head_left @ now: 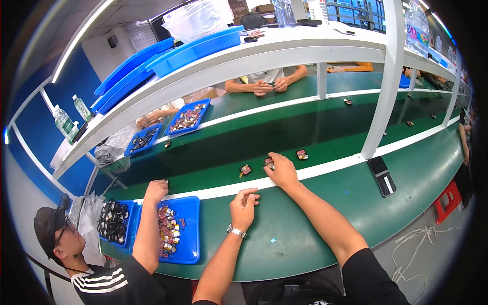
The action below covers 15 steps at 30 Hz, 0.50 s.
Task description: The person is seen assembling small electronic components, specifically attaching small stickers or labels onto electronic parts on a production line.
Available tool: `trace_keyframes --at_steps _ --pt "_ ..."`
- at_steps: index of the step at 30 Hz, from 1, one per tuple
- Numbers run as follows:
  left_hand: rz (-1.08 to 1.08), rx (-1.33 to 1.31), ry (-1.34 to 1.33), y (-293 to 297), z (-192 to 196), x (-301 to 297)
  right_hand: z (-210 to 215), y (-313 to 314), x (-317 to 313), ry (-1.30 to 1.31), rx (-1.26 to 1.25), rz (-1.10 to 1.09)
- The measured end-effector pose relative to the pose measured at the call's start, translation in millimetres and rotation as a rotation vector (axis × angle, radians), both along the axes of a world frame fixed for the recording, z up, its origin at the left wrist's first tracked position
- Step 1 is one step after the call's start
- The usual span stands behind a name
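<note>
Small part (pixel 268 160) partly hidden by right hand (pixel 282 172)

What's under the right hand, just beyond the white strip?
Part of a small reddish component shows beneath the right hand, over the dark green surface. The hand covers the rest, so I can't tell whether it is gripped.

A blue wall (pixel 84 79) stands at ten o'clock, a lit tube lamp (pixel 81 39) between ten and eleven; a window (pixel 351 10) shows at one, grey floor (pixel 414 258) lies at four.
</note>
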<state>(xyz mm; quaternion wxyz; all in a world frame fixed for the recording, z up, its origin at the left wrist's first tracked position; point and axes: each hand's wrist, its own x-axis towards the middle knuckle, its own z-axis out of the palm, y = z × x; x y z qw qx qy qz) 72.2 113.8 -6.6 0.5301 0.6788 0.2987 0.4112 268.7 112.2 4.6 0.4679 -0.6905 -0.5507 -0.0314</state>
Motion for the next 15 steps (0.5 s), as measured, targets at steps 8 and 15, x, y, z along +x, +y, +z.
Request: trace_keyframes --at_steps 8,15 --pt "0.132 -0.024 0.043 5 -4 -2 4 12 -32 -0.272 -0.087 -0.024" --pt "0.133 -0.034 -0.045 6 -5 0 -5 34 -56 -0.167 -0.221 -0.104"
